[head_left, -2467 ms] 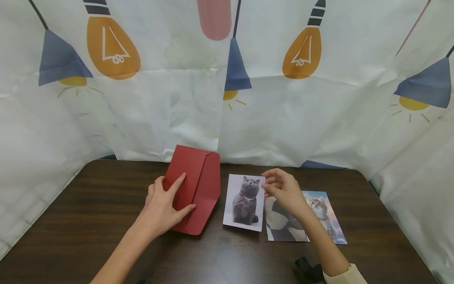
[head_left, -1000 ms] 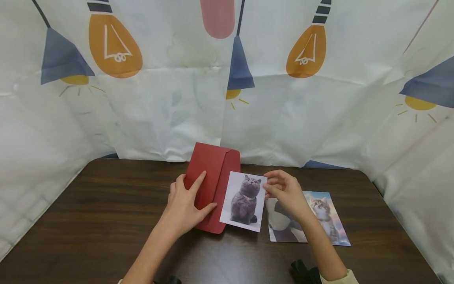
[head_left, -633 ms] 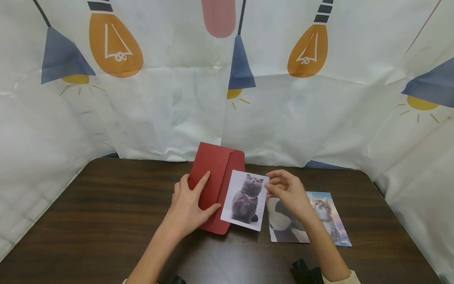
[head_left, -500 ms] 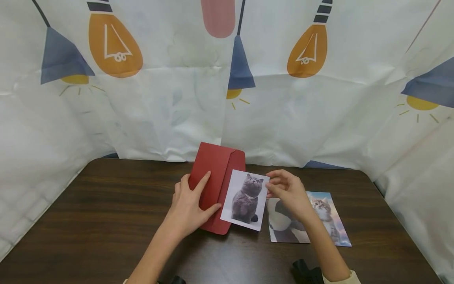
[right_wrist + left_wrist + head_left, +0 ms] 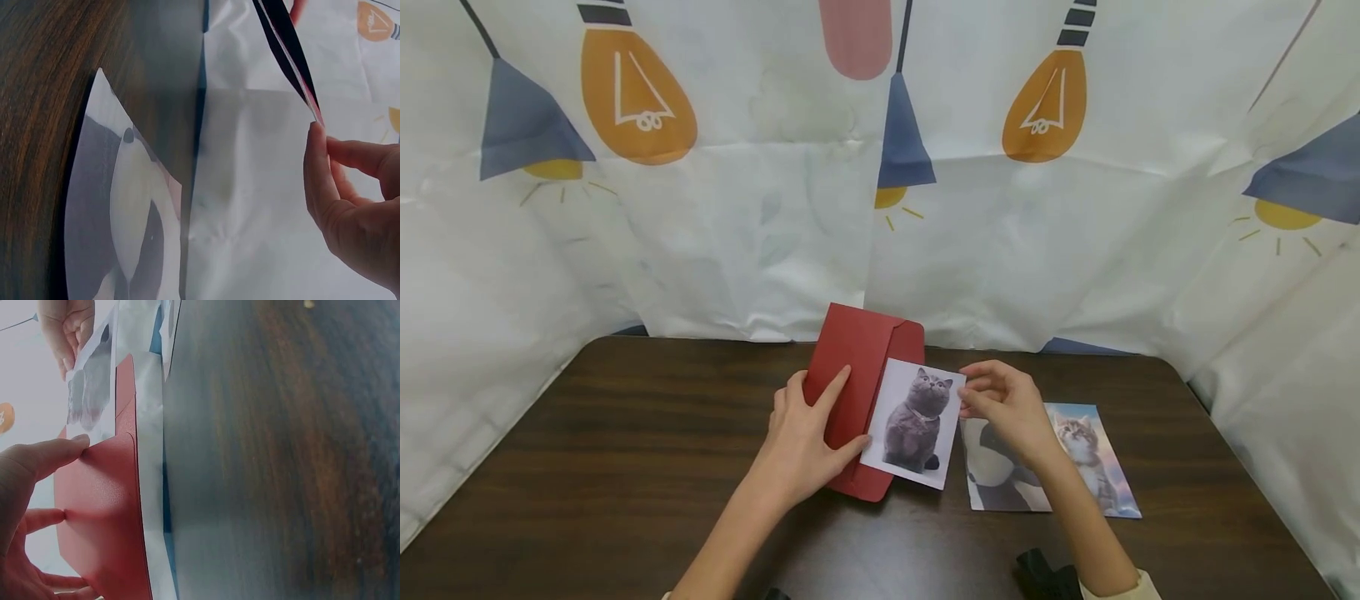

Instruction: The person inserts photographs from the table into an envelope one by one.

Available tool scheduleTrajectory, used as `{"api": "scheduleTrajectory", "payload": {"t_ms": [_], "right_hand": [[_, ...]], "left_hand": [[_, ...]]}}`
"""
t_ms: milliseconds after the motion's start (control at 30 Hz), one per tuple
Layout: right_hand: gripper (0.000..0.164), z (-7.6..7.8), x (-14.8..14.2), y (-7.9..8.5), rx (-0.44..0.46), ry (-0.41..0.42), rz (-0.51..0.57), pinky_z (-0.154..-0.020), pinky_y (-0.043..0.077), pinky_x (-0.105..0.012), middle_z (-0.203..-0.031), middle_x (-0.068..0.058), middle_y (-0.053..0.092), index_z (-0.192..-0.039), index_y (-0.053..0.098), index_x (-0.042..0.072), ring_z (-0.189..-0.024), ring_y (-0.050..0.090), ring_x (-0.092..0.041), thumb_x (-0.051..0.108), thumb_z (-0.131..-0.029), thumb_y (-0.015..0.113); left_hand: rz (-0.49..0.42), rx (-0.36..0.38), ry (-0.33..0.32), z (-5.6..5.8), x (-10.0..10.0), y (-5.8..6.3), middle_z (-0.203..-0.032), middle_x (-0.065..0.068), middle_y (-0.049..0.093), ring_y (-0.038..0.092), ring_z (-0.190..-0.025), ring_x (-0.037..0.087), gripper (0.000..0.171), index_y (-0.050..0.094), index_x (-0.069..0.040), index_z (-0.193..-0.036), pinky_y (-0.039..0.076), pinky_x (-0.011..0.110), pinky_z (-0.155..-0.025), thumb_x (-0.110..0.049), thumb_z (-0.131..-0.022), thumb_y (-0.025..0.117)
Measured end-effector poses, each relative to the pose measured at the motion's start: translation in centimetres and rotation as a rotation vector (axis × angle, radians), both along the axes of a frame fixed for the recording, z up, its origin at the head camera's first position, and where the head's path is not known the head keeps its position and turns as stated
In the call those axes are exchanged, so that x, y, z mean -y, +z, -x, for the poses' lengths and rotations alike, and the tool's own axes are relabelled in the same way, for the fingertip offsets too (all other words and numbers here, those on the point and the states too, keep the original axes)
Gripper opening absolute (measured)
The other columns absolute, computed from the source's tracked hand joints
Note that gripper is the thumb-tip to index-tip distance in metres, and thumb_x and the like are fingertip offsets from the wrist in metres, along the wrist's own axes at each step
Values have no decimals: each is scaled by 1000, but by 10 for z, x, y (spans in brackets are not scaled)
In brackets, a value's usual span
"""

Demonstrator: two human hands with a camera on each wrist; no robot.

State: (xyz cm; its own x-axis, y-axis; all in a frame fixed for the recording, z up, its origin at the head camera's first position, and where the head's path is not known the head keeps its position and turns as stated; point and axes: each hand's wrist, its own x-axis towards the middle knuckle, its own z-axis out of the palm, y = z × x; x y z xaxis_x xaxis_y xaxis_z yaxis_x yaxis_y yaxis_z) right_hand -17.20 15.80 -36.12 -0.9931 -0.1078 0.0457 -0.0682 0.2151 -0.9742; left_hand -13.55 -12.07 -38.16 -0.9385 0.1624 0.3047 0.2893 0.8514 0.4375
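My left hand point(image 5: 808, 442) grips a red envelope point(image 5: 853, 354), thumb and index finger across its front, the other fingers at its far-left edge. The envelope leans, raised off the table, with its flap folded out to the right. Between right thumb and fingertips, my right hand point(image 5: 1007, 408) pinches the upper right edge of a grey cat card point(image 5: 917, 425). The card's left edge lies over the flap, along the envelope's mouth. My left thumb tip rests right at that edge, also seen in the left wrist view beside the red envelope point(image 5: 106, 487).
Two more picture cards lie on the dark wooden table point(image 5: 625, 467): a panda-like black-and-white card point(image 5: 996, 475), partly under my right forearm, and a kitten card point(image 5: 1093, 458). A black object point(image 5: 1048, 575) is near my right wrist. A white printed curtain point(image 5: 737, 233) encloses the back and sides.
My left hand has carried the envelope rightward to the cat card, which now overlaps the flap. The cat card has tilted slightly, and the left thumb has come to its edge.
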Motion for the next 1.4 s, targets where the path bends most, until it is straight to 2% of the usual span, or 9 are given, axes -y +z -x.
{"api": "scheduleTrajectory", "payload": {"t_ms": [267, 500, 1067, 1400], "right_hand": [[29, -1, 3, 5, 21, -29, 25, -77, 64, -34, -98, -19, 76, -124, 64, -14, -76, 75, -12, -5, -97, 69], [27, -2, 6, 5, 30, -36, 40, -78, 64, -34, -95, -15, 73, -122, 65, -13, -77, 74, -12, -5, -97, 69], [22, -5, 12, 3, 44, -56, 35, -75, 64, -35, -101, -24, 77, -117, 70, -13, -76, 75, -16, -2, -99, 70], [21, -7, 15, 1, 36, -58, 54, -75, 64, -33, -99, -23, 77, -116, 70, -13, -74, 74, -14, -2, -98, 70]], "left_hand": [[2, -5, -6, -1, -5, 1, -147, 32, 41, 44, -129, 48, 88, 50, -15, -157, 51, 62, -98, -31, -81, 90], [14, 6, -6, -2, -7, 1, -148, 32, 41, 44, -129, 48, 88, 50, -16, -157, 51, 62, -98, -33, -81, 90], [13, 2, -13, -4, -11, -1, -149, 31, 40, 43, -130, 48, 89, 49, -17, -158, 51, 62, -98, -33, -80, 90], [18, 8, -15, -6, -14, -1, -150, 31, 39, 42, -132, 48, 90, 49, -17, -158, 51, 62, -99, -33, -80, 90]]}}
